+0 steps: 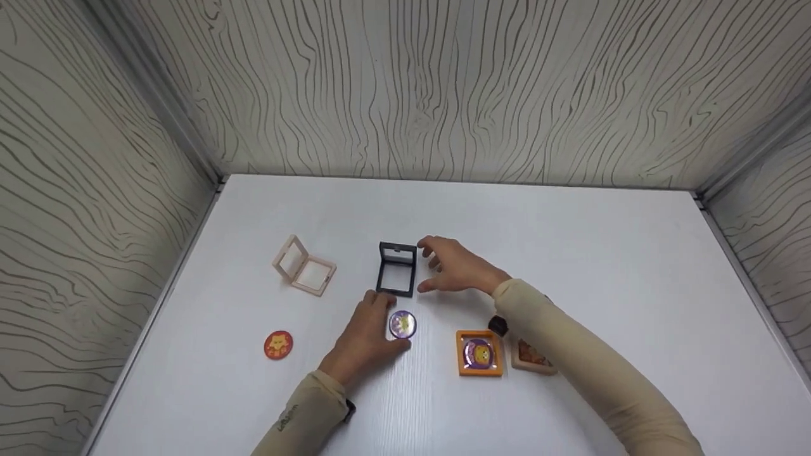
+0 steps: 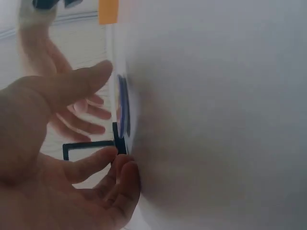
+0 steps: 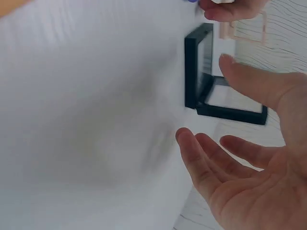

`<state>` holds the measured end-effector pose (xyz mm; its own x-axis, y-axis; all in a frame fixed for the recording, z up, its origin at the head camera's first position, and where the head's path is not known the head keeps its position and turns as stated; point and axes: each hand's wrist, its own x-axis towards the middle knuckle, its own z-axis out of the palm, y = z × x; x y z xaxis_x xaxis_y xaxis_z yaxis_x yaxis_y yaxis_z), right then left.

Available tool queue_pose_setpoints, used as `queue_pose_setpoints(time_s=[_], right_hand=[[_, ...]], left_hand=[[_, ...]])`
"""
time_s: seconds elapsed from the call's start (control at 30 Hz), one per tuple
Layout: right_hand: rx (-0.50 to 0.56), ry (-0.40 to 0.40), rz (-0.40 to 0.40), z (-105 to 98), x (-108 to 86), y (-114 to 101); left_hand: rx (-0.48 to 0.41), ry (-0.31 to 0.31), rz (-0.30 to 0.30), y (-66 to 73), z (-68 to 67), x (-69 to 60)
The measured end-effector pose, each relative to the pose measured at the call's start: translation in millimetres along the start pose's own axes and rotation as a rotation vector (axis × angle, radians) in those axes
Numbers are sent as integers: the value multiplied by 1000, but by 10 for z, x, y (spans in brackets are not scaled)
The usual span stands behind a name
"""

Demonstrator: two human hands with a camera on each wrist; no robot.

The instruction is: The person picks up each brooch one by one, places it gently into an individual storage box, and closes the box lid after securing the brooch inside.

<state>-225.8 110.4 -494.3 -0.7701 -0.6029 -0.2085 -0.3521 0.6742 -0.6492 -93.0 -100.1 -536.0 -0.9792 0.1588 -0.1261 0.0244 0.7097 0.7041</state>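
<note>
A round purple badge (image 1: 403, 324) with a yellow figure lies on the table, between the thumb and fingers of my left hand (image 1: 366, 342). In the left wrist view a gap shows between the thumb and the badge (image 2: 123, 105). Just beyond it stands a black hinged display frame (image 1: 396, 269), its lid raised at the far side. My right hand (image 1: 459, 266) hovers to the right of this frame, fingers spread and holding nothing. In the right wrist view the black frame (image 3: 192, 72) sits apart from the fingertips.
To the left an open pale pink frame (image 1: 307, 269) stands above a red round badge (image 1: 278, 345) with a star figure. An orange frame (image 1: 479, 353) with a badge inside lies at the right, beside a beige frame (image 1: 532, 358) partly hidden by the right sleeve.
</note>
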Motion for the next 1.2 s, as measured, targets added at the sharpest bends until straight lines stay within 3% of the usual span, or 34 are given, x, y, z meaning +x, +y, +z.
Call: queue_pose_setpoints(time_s=[0.17, 0.37, 0.5, 0.67, 0.8, 0.97, 1.2], right_hand=[[-39, 45, 19, 153, 156, -3], [-59, 96, 52, 264, 169, 33], [-64, 87, 59, 276, 148, 45], [-64, 50, 81, 248, 100, 10], [-77, 12, 38, 253, 72, -24], [-77, -27, 17, 294, 13, -47], [-46, -45, -11, 360, -101, -68]], left_hand=[[37, 5, 53, 82, 44, -1], [68, 9, 115, 151, 85, 2], [127, 19, 114, 183, 104, 6], [268, 65, 160, 206, 111, -15], [348, 101, 177, 196, 95, -60], [329, 99, 183, 161, 59, -146], [243, 167, 257, 78, 9, -232]])
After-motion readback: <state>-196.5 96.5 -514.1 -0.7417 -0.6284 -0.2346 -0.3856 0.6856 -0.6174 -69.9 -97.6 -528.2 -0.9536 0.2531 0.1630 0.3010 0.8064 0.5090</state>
